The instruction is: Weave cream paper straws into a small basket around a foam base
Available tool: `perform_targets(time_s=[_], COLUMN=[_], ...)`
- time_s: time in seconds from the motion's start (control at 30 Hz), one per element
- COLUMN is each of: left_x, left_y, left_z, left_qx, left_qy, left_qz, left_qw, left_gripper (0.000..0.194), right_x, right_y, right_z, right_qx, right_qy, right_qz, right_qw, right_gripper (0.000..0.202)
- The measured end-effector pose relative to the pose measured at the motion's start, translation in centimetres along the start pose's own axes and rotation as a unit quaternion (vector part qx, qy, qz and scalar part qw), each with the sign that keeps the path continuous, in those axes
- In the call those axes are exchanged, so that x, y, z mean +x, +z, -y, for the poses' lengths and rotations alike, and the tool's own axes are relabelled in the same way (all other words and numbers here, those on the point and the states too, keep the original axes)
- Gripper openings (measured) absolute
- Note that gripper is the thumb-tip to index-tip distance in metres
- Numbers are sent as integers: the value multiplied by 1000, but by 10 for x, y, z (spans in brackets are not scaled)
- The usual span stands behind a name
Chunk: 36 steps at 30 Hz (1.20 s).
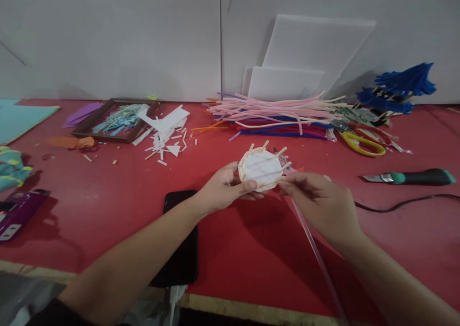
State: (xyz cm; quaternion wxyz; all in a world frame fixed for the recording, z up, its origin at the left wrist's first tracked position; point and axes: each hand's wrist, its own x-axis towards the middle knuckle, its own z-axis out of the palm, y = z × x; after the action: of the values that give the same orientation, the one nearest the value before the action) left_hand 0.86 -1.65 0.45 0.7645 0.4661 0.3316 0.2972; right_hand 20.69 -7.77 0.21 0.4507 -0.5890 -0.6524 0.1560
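A small round white piece (pixel 261 169) with cream strips around its rim is held up over the red table. Several short strip ends stick out from its upper and right edge. My left hand (pixel 230 188) grips its lower left side, thumb on the face and fingers behind. At the lower right edge, the thumb and fingers of my right hand (pixel 316 201) pinch a cream strip at the rim. A long translucent pinkish strip (pixel 316 254) runs down from beside my right hand to the table's front edge.
Pink and cream pipe cleaners (pixel 273 111) lie at the back by white sheets (pixel 312 48). White scraps (pixel 167 129) and a brown frame (pixel 81 129) are back left. Yellow scissors (pixel 362 145) and a cutter (pixel 420 177) lie right, a black phone (pixel 185 249) under my left forearm.
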Motion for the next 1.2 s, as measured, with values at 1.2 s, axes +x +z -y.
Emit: perform_targets(time_s=[1.2], left_x=[-2], left_y=[-1], left_z=[8], left_qx=[110], left_qy=[106], left_qz=[4], left_qw=[988], left_gripper=[59], right_x=[0], right_y=[16], right_z=[0], right_qx=[352], right_qy=[192], right_qz=[67], right_qw=[914], right_gripper=[32])
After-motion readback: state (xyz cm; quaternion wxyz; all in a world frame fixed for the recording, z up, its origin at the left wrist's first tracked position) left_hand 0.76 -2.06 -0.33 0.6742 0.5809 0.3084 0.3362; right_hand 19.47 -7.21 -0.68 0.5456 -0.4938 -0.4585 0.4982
